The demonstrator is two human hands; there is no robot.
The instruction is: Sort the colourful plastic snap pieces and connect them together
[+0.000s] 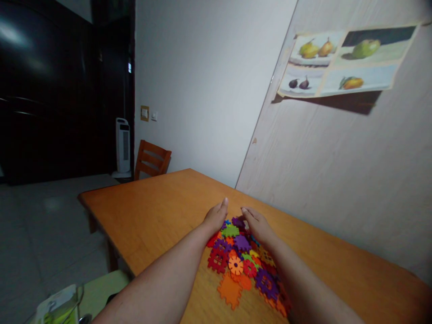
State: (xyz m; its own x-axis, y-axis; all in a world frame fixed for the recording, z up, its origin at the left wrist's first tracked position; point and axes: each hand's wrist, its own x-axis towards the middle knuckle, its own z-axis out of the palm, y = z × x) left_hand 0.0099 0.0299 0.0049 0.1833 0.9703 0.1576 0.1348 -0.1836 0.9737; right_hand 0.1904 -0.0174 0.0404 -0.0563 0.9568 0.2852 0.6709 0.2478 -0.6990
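A heap of colourful interlocking plastic building pieces (241, 243) lies on the wooden table between my forearms. My left hand (216, 218) stands on edge against the heap's far left side, thumb raised and stretched out. At the far right side my right hand (257, 223) curves around the pieces with its fingers extended. Both palms face inward, and neither hand grips a piece; some fingertips are hidden. Nearest to me are an orange square piece (230, 290), an orange flower-shaped piece (235, 265) and a purple square piece (267, 283). My right forearm partly covers the heap's right edge.
The wooden table (151, 211) meets the wall on the right. A wooden chair (151, 158) stands at its far end, near a white tower-shaped appliance (123, 146). At lower left, a pale green seat (101, 288) holds a transparent package (59, 303). Fruit pictures (347, 63) hang on the wall.
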